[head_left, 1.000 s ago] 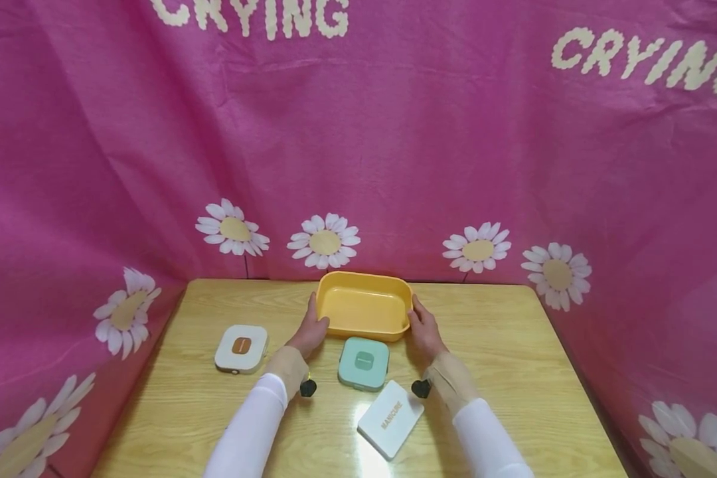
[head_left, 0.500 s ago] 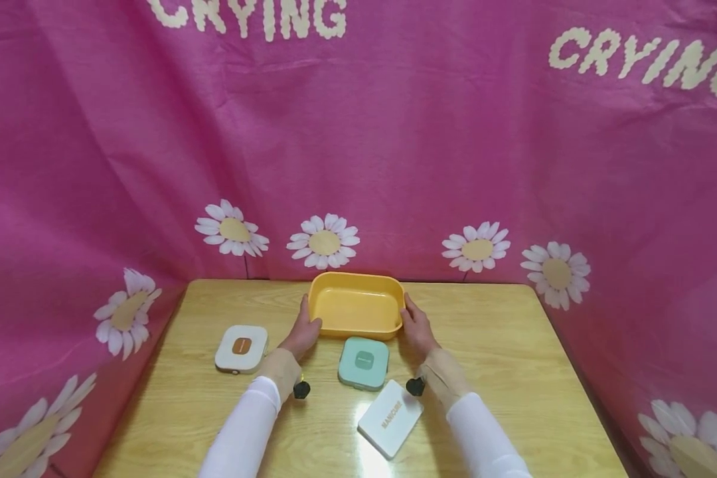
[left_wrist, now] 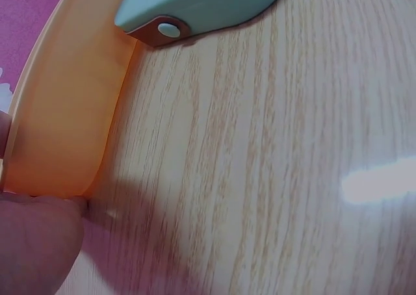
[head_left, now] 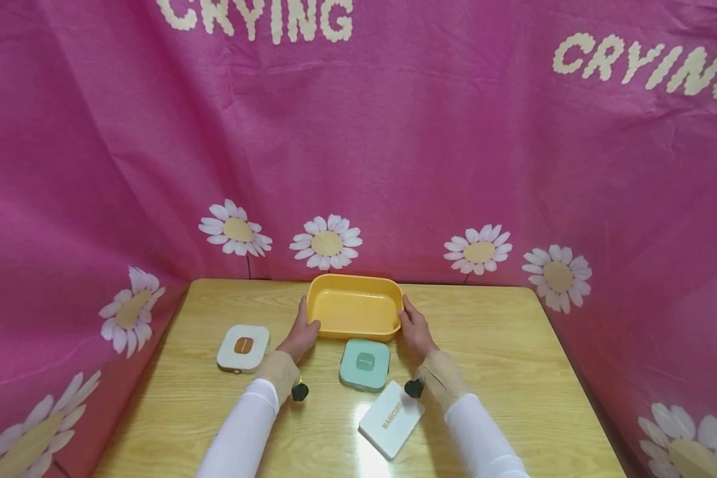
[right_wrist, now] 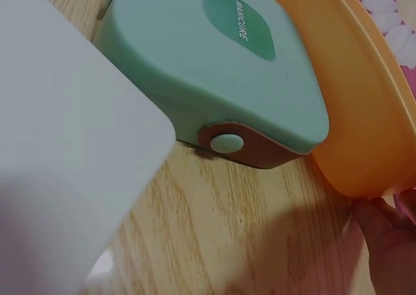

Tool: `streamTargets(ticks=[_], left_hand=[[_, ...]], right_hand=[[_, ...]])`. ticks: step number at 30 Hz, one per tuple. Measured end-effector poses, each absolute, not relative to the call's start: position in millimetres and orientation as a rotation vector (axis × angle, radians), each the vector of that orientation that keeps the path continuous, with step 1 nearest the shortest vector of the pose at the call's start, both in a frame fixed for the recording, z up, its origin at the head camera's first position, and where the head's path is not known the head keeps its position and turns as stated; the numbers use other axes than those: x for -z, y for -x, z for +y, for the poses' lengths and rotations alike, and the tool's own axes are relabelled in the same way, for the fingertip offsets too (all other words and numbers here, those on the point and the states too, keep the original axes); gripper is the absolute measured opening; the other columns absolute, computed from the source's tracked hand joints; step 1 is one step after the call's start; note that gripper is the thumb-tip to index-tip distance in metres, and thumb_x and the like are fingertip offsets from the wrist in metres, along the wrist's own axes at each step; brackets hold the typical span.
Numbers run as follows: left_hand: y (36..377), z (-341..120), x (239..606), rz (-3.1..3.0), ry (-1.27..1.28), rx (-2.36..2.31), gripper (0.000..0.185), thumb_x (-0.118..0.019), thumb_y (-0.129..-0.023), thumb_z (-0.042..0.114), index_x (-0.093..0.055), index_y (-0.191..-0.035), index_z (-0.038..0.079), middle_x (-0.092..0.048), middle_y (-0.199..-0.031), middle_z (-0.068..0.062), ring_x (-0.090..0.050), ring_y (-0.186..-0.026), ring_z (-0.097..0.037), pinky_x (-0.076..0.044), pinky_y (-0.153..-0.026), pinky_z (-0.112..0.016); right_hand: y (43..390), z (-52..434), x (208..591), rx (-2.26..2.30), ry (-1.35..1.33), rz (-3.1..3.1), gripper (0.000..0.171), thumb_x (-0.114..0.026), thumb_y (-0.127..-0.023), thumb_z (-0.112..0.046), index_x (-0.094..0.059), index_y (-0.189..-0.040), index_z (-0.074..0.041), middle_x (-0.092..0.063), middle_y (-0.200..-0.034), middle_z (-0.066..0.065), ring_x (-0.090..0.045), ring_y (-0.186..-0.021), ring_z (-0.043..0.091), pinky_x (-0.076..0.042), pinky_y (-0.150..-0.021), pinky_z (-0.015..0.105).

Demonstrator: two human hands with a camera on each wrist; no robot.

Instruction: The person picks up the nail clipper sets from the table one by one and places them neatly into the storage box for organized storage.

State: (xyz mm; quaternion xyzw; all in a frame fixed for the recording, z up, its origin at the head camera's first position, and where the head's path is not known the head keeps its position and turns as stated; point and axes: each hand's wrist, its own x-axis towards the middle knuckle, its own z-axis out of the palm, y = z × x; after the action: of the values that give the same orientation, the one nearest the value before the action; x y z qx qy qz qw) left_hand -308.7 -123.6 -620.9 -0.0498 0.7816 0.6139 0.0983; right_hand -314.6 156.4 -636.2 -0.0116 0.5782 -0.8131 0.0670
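Observation:
An empty yellow tray (head_left: 354,330) sits at the back middle of the wooden table (head_left: 502,372). My left hand (head_left: 301,332) holds its left end, thumb at the front corner, and my right hand (head_left: 414,330) holds its right end. Just in front of the tray lies a mint-green case (head_left: 364,363). In the left wrist view the tray wall (left_wrist: 65,113) curves past my hand (left_wrist: 32,243), with the green case (left_wrist: 201,2) beyond. The right wrist view shows the green case (right_wrist: 221,80) against the tray (right_wrist: 351,113), my fingertips (right_wrist: 390,236) at its edge.
A white case with a brown label (head_left: 243,347) lies left of my left hand. A flat white box marked MANICURE (head_left: 391,418) lies near the front, beside my right wrist, large in the right wrist view (right_wrist: 58,145). Pink daisy cloth (head_left: 358,166) walls in the table.
Both hands slid the yellow tray a little to the left and back a second ago; over the last half second it has hardly moved.

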Motion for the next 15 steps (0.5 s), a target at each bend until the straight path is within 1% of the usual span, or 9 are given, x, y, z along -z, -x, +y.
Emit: streamTargets(ticks=[5, 10, 15], left_hand=[[305.6, -126.4, 619.6, 2.299, 0.155, -1.825, 0.083, -0.04, -0.1, 0.002, 0.009, -0.167, 0.004, 0.002, -0.175, -0.022, -0.001, -0.161, -0.038, -0.002, -0.129, -0.052], [304.9, -128.8, 619.2, 2.287, 0.147, -1.855, 0.083, -0.041, -0.1, 0.0, 0.008, -0.167, 0.003, 0.003, -0.174, -0.022, 0.0, -0.161, -0.038, -0.002, -0.129, -0.053], [303.7, -129.5, 621.5, 2.3, 0.147, -1.871, 0.084, -0.042, -0.098, -0.001, 0.007, -0.167, 0.003, 0.003, -0.174, -0.023, 0.0, -0.16, -0.039, -0.002, -0.129, -0.053]], right_hand=[[313.0, 153.6, 634.3, 2.417, 0.0, 1.76, 0.057, -0.028, -0.115, -0.007, -0.012, -0.169, -0.01, -0.018, -0.174, 0.008, -0.026, -0.157, 0.027, -0.029, -0.125, 0.042], [313.2, 152.0, 630.5, 2.35, -0.02, 1.837, 0.057, -0.029, -0.115, -0.008, -0.01, -0.169, -0.009, -0.014, -0.175, 0.009, -0.021, -0.159, 0.028, -0.025, -0.126, 0.045], [313.9, 150.7, 633.5, 2.386, 0.01, 1.798, 0.057, -0.03, -0.115, -0.007, -0.01, -0.169, -0.008, -0.015, -0.175, 0.009, -0.023, -0.158, 0.028, -0.026, -0.126, 0.044]])
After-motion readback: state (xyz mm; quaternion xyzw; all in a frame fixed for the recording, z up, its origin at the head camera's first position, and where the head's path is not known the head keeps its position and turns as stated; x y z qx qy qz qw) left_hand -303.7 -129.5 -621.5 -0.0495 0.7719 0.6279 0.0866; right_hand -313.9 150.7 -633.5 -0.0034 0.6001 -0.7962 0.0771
